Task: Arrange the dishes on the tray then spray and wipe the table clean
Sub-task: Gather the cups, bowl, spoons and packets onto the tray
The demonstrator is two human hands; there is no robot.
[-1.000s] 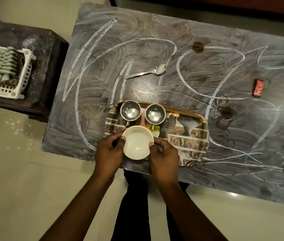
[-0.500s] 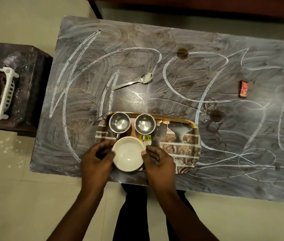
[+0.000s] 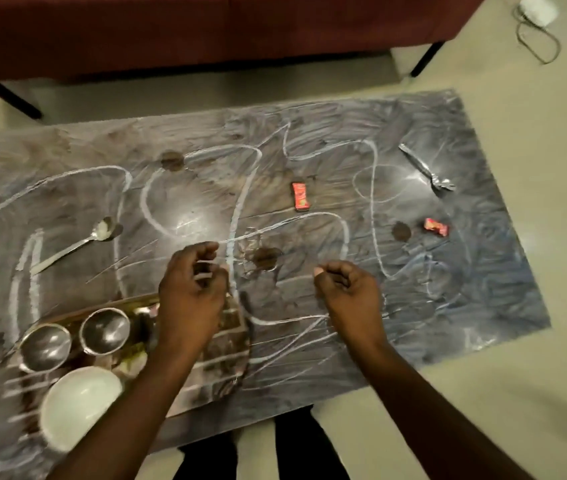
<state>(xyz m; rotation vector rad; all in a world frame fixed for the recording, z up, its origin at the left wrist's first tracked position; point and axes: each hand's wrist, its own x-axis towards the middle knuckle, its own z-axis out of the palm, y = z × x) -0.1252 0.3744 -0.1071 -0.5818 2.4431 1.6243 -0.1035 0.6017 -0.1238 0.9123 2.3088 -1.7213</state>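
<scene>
A patterned tray lies at the table's near left. On it stand two steel cups and a white bowl. A spoon lies on the table beyond the tray. A fork lies at the far right. My left hand hovers over the tray's right end, fingers curled, holding nothing. My right hand hovers over the table's middle, also curled and empty. The dark table is smeared with white streaks.
Two red wrappers lie on the table, one in the middle and one at the right. Brown stains dot the surface. A maroon-covered bench stands beyond the table. A white device with a cord lies on the floor.
Both hands let go of the white bowl, which now rests on the tray, and rose toward the table's middle. The view swung right, bringing the fork and second wrapper into sight.
</scene>
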